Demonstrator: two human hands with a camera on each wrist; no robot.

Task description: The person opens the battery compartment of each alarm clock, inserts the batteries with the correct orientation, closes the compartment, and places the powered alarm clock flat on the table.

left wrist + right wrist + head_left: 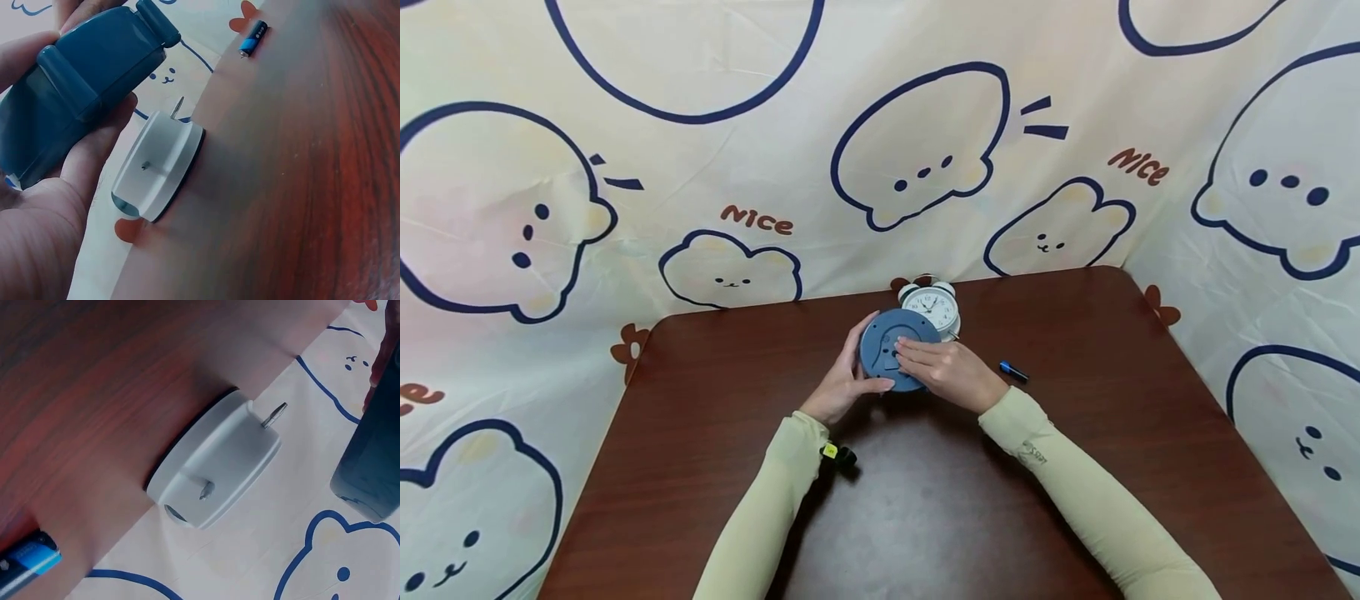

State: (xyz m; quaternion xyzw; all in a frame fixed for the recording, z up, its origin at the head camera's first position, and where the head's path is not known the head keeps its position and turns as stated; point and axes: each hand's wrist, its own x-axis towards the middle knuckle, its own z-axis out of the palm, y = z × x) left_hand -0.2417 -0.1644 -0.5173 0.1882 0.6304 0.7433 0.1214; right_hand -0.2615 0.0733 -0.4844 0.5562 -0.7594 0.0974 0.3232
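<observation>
A blue round clock case (871,354) is raised above the table with its back facing me; screw holes and a recessed ring show on it. My left hand (842,379) grips it by the left edge, thumb along the bottom. With nearly straight fingers, my right hand (951,371) touches the middle of that back; whatever lies under the fingertips is hidden. In the left wrist view the case (94,62) shows two rounded bars on its side. Just behind it lies a white twin-bell alarm clock (931,305), face up, metal legs (207,489) sticking out of its side.
A blue and black battery (1013,371) lies on the brown table (700,467), right of my right hand. A printed cloth (760,150) hangs behind the table and along its sides. A small black device (846,457) sits at my left wrist.
</observation>
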